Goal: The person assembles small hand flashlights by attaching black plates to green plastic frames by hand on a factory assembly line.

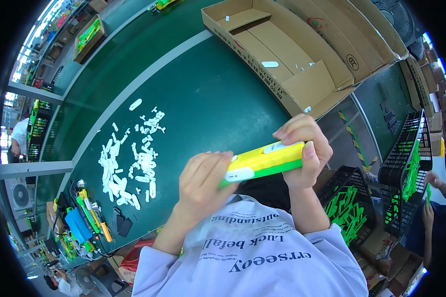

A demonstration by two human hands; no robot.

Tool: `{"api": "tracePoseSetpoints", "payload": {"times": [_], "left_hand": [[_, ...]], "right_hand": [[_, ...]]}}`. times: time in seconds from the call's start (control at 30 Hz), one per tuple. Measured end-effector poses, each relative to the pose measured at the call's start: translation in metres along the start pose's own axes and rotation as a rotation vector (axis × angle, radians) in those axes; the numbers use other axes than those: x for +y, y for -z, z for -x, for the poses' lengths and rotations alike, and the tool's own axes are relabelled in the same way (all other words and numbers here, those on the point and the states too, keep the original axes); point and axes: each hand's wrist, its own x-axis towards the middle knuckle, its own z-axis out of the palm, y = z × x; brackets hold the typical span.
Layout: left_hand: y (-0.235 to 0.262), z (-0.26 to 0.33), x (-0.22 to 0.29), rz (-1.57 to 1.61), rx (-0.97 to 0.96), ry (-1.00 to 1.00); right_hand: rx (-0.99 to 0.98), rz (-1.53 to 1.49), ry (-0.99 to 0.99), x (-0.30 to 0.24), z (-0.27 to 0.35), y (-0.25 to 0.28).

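A long yellow-and-green plastic casing [267, 159] with white inset panels is held level in front of my chest, above the near edge of the green table. Its left end is gripped by my left hand [203, 178], fingers curled over the top. At the other end, my right hand [306, 148] wraps round it, with the thumb on the end and fingers on the upper white panel. Left of my hands, small white plastic parts [116, 168] lie scattered on the green table [203, 99].
An open cardboard box [282, 94] with a few white pieces stands at the far right. Black crates [352, 208] of green parts are on the right, near another person's hands [433, 180]. Tools and a blue object [78, 222] crowd the table's left corner.
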Motion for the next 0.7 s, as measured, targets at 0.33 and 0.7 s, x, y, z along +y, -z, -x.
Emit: {"api": "tracePoseSetpoints", "payload": {"times": [0.33,0.7], "left_hand": [[-0.008,0.001,0.014,-0.032,0.031,-0.058],[0.0,-0.008,0.009,0.08,0.004,-0.055]], "right_hand": [[0.077,0.065,0.118,-0.017,-0.007,0.006],[0.104,0.026,0.101,-0.015,-0.002,0.006]]}}
